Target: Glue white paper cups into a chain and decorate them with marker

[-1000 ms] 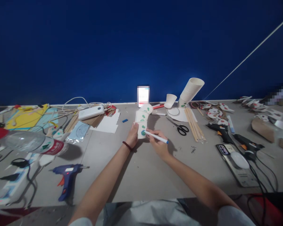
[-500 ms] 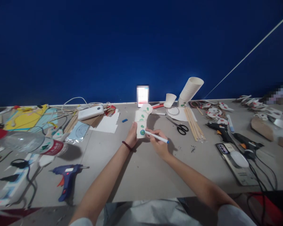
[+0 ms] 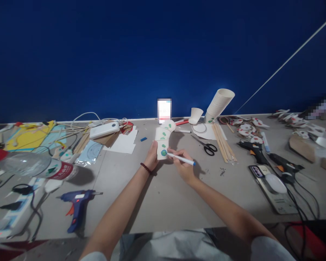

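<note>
My left hand is closed around the left side of some joined white paper cups that curve to the right at the far end. Green leaf-like prints run along the cups, and a blue and green round patch is on the nearest one. Between the fingers of my right hand is a white marker with a blue end. Its tip is at the round patch. A small blue cap lies on the table to the left of the cups.
Black scissors, wooden sticks and a leaning stack of paper cups are on the right. A blue glue gun, a water bottle and a power strip occupy the left. A phone lies near the right edge.
The marker's blue end has shifted very slightly to the right. Both hands and the cups otherwise stay in place.
</note>
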Tool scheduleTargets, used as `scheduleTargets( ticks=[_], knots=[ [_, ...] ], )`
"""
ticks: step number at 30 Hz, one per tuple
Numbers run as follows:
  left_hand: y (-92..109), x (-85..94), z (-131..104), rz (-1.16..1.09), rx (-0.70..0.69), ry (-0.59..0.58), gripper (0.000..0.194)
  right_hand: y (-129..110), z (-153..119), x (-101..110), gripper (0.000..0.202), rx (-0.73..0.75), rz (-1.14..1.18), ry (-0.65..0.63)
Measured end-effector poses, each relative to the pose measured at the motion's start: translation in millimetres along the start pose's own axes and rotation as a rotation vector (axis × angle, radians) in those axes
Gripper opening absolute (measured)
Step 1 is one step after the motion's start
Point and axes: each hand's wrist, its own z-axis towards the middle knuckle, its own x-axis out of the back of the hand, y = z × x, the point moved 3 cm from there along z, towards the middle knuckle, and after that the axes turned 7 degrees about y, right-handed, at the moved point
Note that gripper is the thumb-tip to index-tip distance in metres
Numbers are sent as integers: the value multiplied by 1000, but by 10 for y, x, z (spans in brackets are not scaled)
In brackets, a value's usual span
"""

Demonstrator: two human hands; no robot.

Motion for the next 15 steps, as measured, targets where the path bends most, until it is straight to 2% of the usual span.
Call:
scheduleTargets(
  ticks=[9, 15],
  knots=[
    [-17, 18, 25, -11, -28, -13, 60, 19, -20, -5, 24, -3, 22, 36],
    [-34, 37, 39, 5, -26, -24, 64, 38, -20, -1, 18, 27, -2, 22]
  ],
)
